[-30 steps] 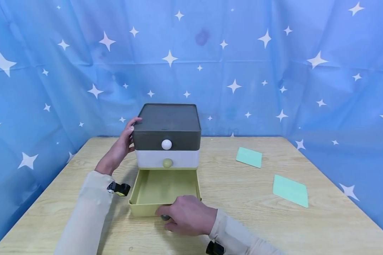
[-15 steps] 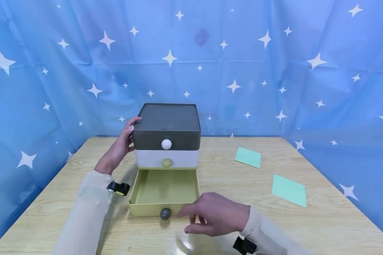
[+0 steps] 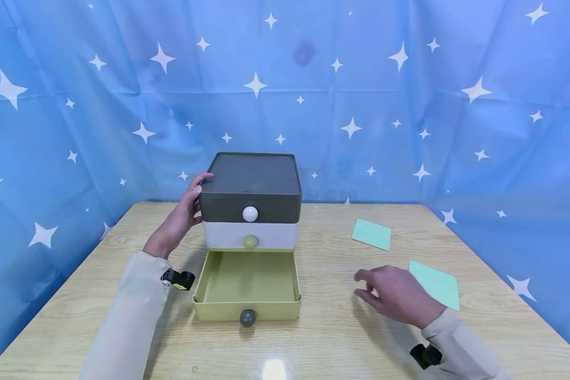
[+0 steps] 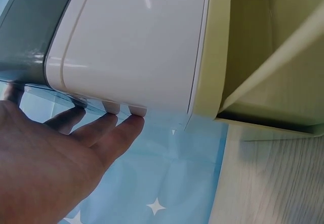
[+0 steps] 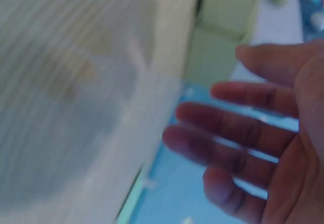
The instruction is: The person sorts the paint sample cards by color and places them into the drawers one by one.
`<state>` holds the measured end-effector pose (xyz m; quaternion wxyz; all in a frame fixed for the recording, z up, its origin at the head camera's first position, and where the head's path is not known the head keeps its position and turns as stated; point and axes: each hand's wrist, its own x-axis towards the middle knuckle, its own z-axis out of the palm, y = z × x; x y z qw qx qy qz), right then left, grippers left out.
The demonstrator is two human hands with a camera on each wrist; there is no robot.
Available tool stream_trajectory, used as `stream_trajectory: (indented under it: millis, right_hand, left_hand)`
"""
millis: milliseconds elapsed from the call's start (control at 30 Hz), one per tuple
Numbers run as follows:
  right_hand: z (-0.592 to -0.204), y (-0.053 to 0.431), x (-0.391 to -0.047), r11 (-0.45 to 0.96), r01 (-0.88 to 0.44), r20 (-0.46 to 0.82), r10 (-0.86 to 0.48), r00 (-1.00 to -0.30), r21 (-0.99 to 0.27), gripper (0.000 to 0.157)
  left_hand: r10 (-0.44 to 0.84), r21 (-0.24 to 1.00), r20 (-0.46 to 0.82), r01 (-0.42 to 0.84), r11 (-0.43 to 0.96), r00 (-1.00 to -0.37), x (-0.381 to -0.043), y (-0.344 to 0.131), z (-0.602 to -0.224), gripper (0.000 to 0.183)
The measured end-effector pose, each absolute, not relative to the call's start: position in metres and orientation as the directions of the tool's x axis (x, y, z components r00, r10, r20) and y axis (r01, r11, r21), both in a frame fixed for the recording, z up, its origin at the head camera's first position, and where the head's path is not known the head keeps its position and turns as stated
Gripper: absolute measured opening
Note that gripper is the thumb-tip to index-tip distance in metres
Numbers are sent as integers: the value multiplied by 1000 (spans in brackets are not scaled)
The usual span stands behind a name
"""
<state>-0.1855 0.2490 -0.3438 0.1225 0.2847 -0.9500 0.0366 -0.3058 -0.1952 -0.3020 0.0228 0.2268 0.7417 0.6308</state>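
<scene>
A small three-tier drawer box (image 3: 252, 207) stands on the table, dark grey on top, white in the middle, green at the bottom. Its bottom green drawer (image 3: 228, 311) is pulled out and holds nothing visible; a dark grey knob (image 3: 247, 317) sits on its front. My left hand (image 3: 178, 221) rests against the box's left side, and the left wrist view shows its fingertips touching the side wall. Over the table to the right of the drawer hovers my right hand (image 3: 399, 294), fingers loosely bent with nothing in them, beside the nearer mint-green card (image 3: 439, 285).
Another mint-green card (image 3: 371, 234) lies farther back on the wooden table (image 3: 332, 338). A blue star-printed curtain (image 3: 323, 105) hangs behind and along both sides of the table.
My right hand has let go of the bottom drawer's dark knob and moved right, toward the nearer card. The drawer stays pulled out. My left hand has stayed on the box.
</scene>
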Motion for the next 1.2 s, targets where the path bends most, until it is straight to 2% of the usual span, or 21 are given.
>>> stream_trajectory:
  millis: [167,300,400,533,633,733,1200]
  right_hand:
    - [-358,293,-196,955,-294,280,-292,-915,34,15]
    - [-361,330,-201,997,-75,251,-76,-965,12,27]
    - [-357,351,-206,997,75,123,76,-989,-17,43]
    - [-353,363,-216,979,198,-63,194,-979,-50,80]
    - [-355,364,-222,973,225,-147,216,-965,-51,105]
    - [-358,361,-224,969,243,-196,231,-953,-38,117]
    - [-357,359,-232,975,223,-280,207,-937,-24,122]
  left_hand:
    - [366,943,253,313,113,-895,-306,-195,-301,55]
    - [360,942,250,312,123,-899,-307,-194,-301,55]
    - [359,941,249,313,132,-900,-308,-194,-300,54]
    - [354,941,251,312,128,-901,-307,-195,-300,54]
    - [354,943,250,310,122,-901,-306,-196,-301,54]
    - [358,944,249,308,117,-900,-306,-196,-301,54]
    - [361,947,237,297,121,-902,-307,-197,-300,52]
